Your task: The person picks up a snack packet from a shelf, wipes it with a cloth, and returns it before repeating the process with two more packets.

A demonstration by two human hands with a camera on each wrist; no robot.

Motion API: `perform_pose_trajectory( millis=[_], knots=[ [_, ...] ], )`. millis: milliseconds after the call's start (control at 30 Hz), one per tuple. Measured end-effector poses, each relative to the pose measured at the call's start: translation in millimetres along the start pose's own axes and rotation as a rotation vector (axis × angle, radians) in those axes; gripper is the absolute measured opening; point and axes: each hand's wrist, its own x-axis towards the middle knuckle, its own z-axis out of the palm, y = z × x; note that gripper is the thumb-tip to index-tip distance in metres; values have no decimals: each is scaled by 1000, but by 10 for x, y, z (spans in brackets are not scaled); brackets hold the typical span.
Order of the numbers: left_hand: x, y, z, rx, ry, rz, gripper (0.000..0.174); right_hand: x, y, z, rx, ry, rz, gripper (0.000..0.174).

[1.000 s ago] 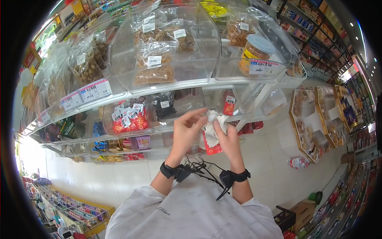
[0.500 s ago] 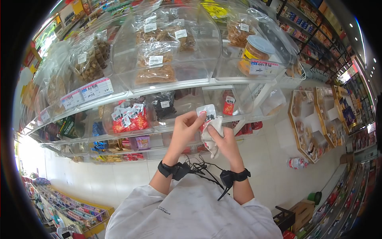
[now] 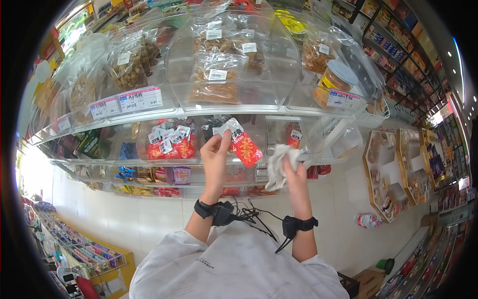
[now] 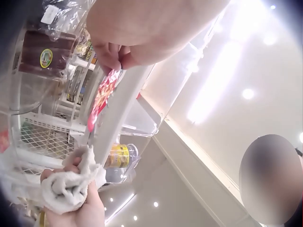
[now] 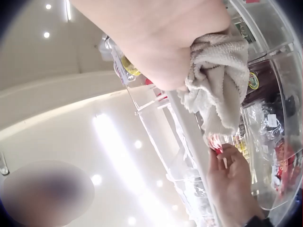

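My left hand (image 3: 215, 164) pinches a red and white snack packet (image 3: 246, 148) by its top corner, its printed front tilted up. In the left wrist view the packet (image 4: 102, 99) appears nearly edge-on below the fingertips. Just to the right, my right hand (image 3: 297, 185) grips a crumpled off-white cloth (image 3: 277, 168), which is apart from the packet in the head view. The right wrist view shows the cloth (image 5: 218, 80) bunched under the fingers. Behind the hands, a clear bin holds similar red packets (image 3: 172, 144), and another red packet (image 3: 295, 137) lies in a bin farther right.
Tiered clear bins hold bagged dried snacks (image 3: 215, 82) above the hands. A lidded jar (image 3: 338, 79) stands at the upper right. Black cables (image 3: 251, 212) hang between the wrists. A wrapped bottle pack (image 3: 368, 221) sits on the floor beside wooden display trays (image 3: 386, 172).
The cloth has come off the packet and moved right with my right hand. My left hand has shifted slightly left, and the packet has turned so its printed front shows. The view has swung left.
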Motion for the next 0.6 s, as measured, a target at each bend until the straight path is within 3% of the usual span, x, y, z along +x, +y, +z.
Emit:
perform_pose_trajectory(
  millis=[33, 167, 267, 433, 533, 600],
  knots=[
    [6, 54, -63, 36, -41, -2, 26, 13, -47, 18, 91, 97, -21, 38],
    [-140, 37, -108, 96, -173, -42, 24, 103, 29, 165, 49, -20, 11, 42],
    [-239, 93, -70, 14, -205, -164, 23, 63, 27, 404, -219, -288, -45, 38],
    [-341, 158, -263, 35, -285, -152, 26, 95, 63, 700, -71, -177, 13, 32],
    [-269, 337, -513, 61, -260, -268, 25, 44, 97, 956, -90, -199, -91, 31],
    [-231, 380, -621, 51, -213, -224, 24, 16, 78, 1076, -72, -239, -66, 31]
  ],
)
